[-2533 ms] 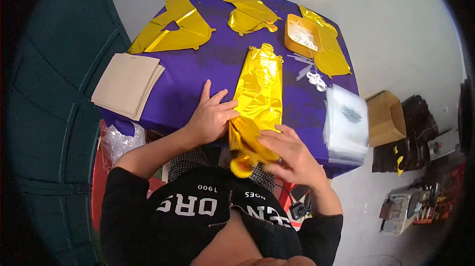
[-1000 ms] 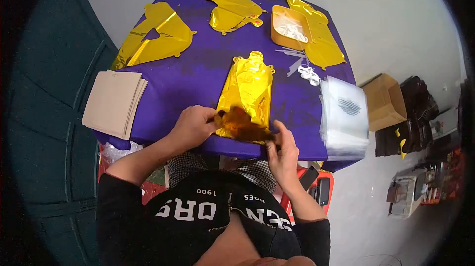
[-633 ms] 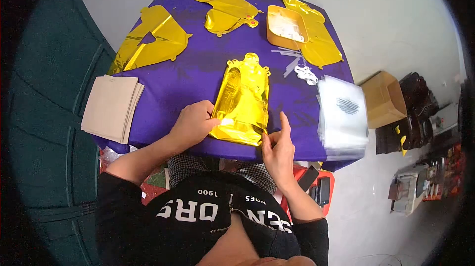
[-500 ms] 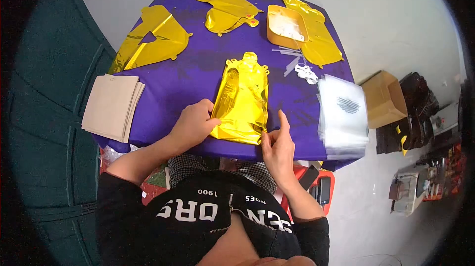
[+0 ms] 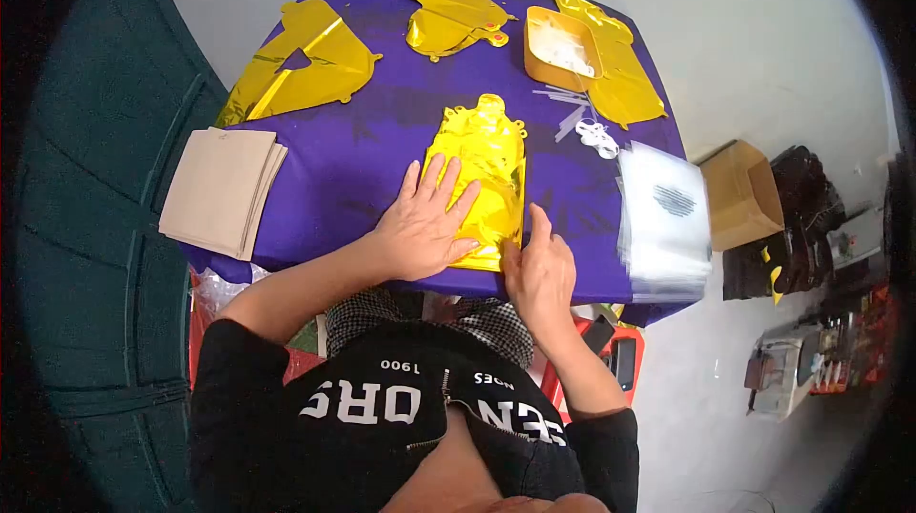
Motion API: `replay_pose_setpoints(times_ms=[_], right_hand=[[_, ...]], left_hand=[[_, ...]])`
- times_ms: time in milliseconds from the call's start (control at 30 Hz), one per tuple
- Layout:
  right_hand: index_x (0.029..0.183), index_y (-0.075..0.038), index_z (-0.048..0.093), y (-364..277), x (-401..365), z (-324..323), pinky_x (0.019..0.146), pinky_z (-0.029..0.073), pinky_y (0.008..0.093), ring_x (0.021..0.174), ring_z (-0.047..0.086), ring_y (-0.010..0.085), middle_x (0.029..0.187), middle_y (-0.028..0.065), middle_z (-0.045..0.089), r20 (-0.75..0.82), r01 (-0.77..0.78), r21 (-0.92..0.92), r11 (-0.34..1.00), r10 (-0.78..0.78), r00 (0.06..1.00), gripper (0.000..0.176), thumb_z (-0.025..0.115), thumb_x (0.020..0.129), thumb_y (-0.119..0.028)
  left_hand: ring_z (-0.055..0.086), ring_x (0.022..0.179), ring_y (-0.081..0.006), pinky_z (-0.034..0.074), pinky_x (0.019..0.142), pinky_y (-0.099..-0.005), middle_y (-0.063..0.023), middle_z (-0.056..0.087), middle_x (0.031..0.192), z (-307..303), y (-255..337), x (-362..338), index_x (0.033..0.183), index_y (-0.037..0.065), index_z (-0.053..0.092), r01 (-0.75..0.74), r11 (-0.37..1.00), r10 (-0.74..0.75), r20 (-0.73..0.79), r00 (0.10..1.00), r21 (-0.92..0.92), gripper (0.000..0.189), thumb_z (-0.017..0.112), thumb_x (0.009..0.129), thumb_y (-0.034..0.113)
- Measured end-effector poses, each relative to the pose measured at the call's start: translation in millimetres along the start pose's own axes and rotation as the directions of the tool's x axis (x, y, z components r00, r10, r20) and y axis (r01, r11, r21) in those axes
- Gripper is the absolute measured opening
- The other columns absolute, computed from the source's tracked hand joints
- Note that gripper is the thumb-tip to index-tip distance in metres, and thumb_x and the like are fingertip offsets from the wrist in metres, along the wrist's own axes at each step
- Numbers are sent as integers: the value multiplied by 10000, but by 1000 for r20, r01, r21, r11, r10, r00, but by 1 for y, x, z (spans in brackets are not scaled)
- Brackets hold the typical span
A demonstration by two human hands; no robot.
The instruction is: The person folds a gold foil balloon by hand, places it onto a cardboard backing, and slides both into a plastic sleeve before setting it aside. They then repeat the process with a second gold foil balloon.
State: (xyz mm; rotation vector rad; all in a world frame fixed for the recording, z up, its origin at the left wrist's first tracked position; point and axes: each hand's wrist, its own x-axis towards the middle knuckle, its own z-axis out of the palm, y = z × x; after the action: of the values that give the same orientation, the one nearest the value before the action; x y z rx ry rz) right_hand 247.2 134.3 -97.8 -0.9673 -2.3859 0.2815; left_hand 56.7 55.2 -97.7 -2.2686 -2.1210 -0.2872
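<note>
A folded gold foil piece [image 5: 491,193] lies on the purple cloth at the middle of the table's near side, its small tabs at the far end. My left hand [image 5: 425,227] rests flat on its left part, fingers spread. At its near right corner is my right hand [image 5: 540,270], index finger stretched out along the foil's right edge and thumb close to the corner. Whether thumb and fingers pinch the foil there is hard to see.
On the purple table [image 5: 334,169] are beige sheets [image 5: 218,190] at left, clear bags [image 5: 665,217] at right, and gold foil shapes [image 5: 320,64] [image 5: 439,12] at the back. A yellow box [image 5: 561,47] holds white pieces; white strips and rings [image 5: 597,139] lie nearby. A cardboard box [image 5: 741,193] stands beyond.
My left hand has let go of the foil's left edge and moved onto its top, fingers now spread flat. The raised left part of the foil looks flatter. My right hand stays near the corner.
</note>
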Motion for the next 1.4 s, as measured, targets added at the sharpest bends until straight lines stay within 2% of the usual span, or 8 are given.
replay_pose_setpoints(times_ms=[200,333,500,667,867,967,1133,1400], right_hand=[[965,-20,548,5,-13,-23,559,452,407,613,589,330,660,177,590,-113,105,-158,982,-124,986,257,707,782,-107],[895,-2,566,18,-61,-35,581,443,327,612,586,217,637,122,605,271,-142,238,961,75,960,282,585,928,-282],[958,1,588,32,-85,-19,558,429,260,655,552,107,770,80,681,752,-709,597,375,47,658,545,393,996,-506],[1120,9,604,12,-101,12,777,500,276,874,621,124,1036,70,670,692,-670,720,-183,103,715,305,524,995,-257],[1060,-18,637,23,-123,13,729,475,245,827,587,71,975,10,647,707,-701,708,-88,90,702,218,527,993,-193],[1006,-49,646,10,-125,12,662,432,214,748,532,30,886,-42,614,678,-674,734,-78,136,722,184,522,997,-185],[807,-88,630,13,-142,21,558,353,210,633,435,13,741,-75,546,648,-657,752,48,128,751,250,523,1000,-204],[746,-102,597,14,-156,31,509,276,216,585,356,-1,665,-107,465,626,-630,753,192,85,775,307,516,1007,-242]], left_hand=[[194,1375,-501,151,1120,-593,-349,229,1464,-2,1,1,1433,-21,309,5,1000,-5,5,1000,18,743,489,914,479],[201,1374,-502,160,1123,-579,-355,238,1457,1,1,-5,1427,-25,320,-18,1000,18,-9,1000,16,744,494,911,481],[196,1374,-510,167,1115,-590,-358,249,1449,-5,24,-32,1419,-28,332,-68,997,68,-14,998,-36,752,516,898,482],[216,1358,-530,181,1101,-615,-345,283,1438,-4,53,-59,1393,-14,385,-143,979,139,-37,990,-146,776,574,848,505],[639,748,-238,522,686,-335,-123,665,906,-6,39,-96,949,-24,625,-59,862,-302,-603,739,-503,149,642,849,85],[614,599,-145,501,574,-268,-59,664,745,-1,41,-126,867,-26,644,252,224,-707,21,707,-942,177,631,896,149],[611,624,-99,491,578,-212,-58,660,749,3,44,-128,889,-35,640,263,-335,-456,400,795,-905,174,635,905,138],[593,688,-56,480,603,-200,-42,663,789,27,59,-121,882,-19,611,105,-72,-639,126,759,-992,64,660,853,10]])
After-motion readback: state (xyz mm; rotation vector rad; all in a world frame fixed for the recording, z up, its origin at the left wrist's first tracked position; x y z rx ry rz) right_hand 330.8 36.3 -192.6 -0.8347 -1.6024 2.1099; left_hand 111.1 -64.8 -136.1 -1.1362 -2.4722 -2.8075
